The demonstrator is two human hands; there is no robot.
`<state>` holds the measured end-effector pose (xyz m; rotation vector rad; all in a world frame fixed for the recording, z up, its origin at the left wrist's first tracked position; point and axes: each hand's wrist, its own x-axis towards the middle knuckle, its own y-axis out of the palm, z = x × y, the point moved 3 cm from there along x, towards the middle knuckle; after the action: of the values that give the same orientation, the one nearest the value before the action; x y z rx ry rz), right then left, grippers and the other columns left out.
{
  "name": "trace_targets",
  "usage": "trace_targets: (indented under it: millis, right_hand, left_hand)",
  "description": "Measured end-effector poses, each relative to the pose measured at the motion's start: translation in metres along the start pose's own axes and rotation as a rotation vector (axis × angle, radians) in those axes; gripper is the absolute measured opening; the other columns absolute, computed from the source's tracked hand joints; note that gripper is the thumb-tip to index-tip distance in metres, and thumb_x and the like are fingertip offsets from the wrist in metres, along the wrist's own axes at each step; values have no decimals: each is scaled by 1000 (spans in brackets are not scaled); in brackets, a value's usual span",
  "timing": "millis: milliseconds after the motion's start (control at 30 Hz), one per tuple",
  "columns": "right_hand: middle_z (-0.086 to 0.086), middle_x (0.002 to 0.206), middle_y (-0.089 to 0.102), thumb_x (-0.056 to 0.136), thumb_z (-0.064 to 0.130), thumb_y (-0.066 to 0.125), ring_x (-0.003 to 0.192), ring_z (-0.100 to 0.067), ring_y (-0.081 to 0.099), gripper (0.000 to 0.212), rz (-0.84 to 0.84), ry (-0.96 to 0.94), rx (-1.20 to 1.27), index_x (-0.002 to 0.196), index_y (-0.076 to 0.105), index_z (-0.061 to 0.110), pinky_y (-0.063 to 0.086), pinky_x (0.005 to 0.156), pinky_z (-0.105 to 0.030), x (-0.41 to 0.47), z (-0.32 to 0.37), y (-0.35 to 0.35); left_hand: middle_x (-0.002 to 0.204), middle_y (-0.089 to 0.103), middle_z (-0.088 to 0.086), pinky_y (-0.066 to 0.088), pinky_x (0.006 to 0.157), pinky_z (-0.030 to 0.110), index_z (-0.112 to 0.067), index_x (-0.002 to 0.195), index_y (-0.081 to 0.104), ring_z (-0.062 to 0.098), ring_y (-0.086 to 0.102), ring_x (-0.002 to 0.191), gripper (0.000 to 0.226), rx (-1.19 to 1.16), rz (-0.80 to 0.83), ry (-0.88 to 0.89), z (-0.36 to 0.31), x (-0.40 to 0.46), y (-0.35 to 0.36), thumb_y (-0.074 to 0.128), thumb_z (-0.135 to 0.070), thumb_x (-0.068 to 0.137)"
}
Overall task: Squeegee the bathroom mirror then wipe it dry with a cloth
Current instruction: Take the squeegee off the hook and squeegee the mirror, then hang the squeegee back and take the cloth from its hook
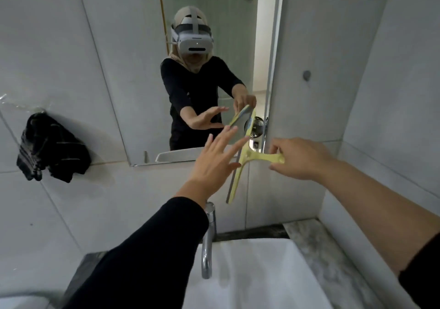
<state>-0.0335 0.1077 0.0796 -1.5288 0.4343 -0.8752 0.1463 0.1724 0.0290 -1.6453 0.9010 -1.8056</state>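
A tall frameless mirror (133, 75) hangs on the tiled wall above the sink. My right hand (300, 158) grips the handle of a yellow squeegee (240, 165), whose blade stands almost upright across the mirror's lower right corner. My left hand (214, 163) is spread open just left of the blade, fingers apart, holding nothing. A dark striped cloth (51, 148) hangs on the wall to the left of the mirror. The mirror reflects a person wearing a headset, both arms and the squeegee.
A chrome tap (208, 239) rises below the squeegee over a white basin (262, 273). A marble ledge (316, 249) runs along the right, against a projecting tiled wall (381, 94). A small round knob (306, 74) sits on the right wall.
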Motion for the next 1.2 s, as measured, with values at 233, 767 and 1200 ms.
trace_targets:
  millis: [233,767,1200]
  right_hand:
    - [11,86,60,72,52,70,80,-15,55,28,-17,-100,-41,86,55,34,33,58,-27,-10,-29,-63]
    - [-21,131,48,85,24,67,111,-38,56,66,-636,694,804,136,29,8,50,89,-40,19,-82,-91]
    - [-3,90,59,80,-2,66,84,-25,64,57,-516,514,778,125,47,30,58,76,-43,101,-90,-48]
  left_hand:
    - [137,49,8,23,114,50,-25,146,25,27,35,137,65,74,18,309,-40,27,-9,55,-27,89]
    - [87,53,7,45,91,47,-25,140,39,30,55,80,76,166,-166,46,-105,90,-2,70,-4,74]
    - [130,40,8,37,96,41,-20,149,-8,28,44,117,103,153,283,-55,-104,98,71,63,-3,77]
